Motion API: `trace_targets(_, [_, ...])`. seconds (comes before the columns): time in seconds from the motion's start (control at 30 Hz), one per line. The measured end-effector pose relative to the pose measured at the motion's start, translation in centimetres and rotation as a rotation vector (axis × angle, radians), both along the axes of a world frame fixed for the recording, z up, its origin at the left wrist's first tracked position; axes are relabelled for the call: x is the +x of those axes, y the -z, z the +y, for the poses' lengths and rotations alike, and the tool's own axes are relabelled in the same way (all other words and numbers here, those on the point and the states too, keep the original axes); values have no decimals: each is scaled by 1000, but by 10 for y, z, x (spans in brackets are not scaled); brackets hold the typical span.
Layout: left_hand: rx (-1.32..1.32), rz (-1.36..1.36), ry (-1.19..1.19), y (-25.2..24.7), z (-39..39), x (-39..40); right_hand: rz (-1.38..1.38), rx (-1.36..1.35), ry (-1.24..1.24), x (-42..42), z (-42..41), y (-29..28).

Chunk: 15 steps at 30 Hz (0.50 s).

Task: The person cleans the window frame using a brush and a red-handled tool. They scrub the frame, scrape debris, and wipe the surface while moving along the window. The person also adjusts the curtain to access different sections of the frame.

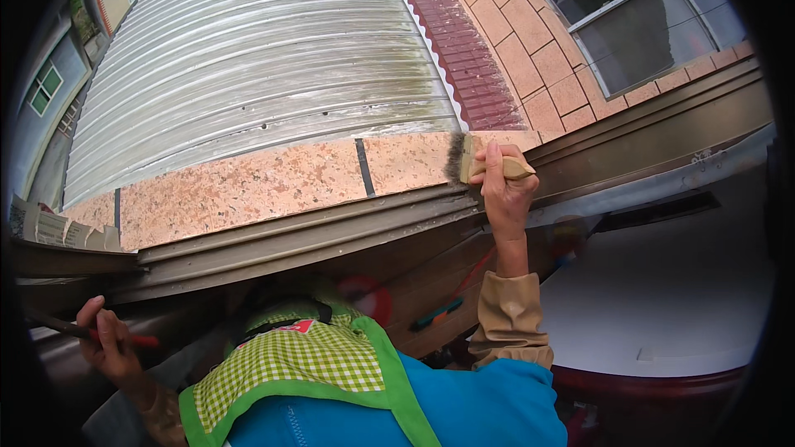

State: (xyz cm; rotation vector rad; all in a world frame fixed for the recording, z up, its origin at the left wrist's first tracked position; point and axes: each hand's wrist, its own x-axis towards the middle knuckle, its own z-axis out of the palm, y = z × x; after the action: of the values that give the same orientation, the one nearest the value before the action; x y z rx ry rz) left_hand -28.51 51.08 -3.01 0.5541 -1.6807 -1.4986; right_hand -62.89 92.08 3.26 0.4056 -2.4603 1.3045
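Observation:
My right hand (506,189) grips the wooden handle of a flat bristle brush (463,155). Its dark bristles point left, at the inner edge of the speckled pink stone sill (279,177), just above the metal window track (310,223). Whether the bristles touch the sill is hard to tell. At the lower left, my left hand (109,338) is closed around a tool with a red handle (144,341) and a dark shaft (53,323). The far end of that tool is lost in shadow, so its kind cannot be told.
Beyond the sill lies a corrugated metal roof (267,62), beside a pink tiled wall (522,31) with a window (640,18). The sliding window sash frame (652,118) stands at right. A white surface (658,298) is below it. Torn printed paper (68,233) hangs at left.

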Motion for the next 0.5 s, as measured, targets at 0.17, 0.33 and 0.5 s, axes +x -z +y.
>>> trace_targets(0.17, [40, 28, 150, 7, -2, -14, -143, -322, 19, 10, -12, 42])
trace_targets(0.33, [-42, 24, 76, -1, -3, -11, 269, 11, 198, 14, 3, 12])
trace_targets(0.5, [61, 42, 62, 2, -5, -10, -122, -280, 2, 37, -34, 45])
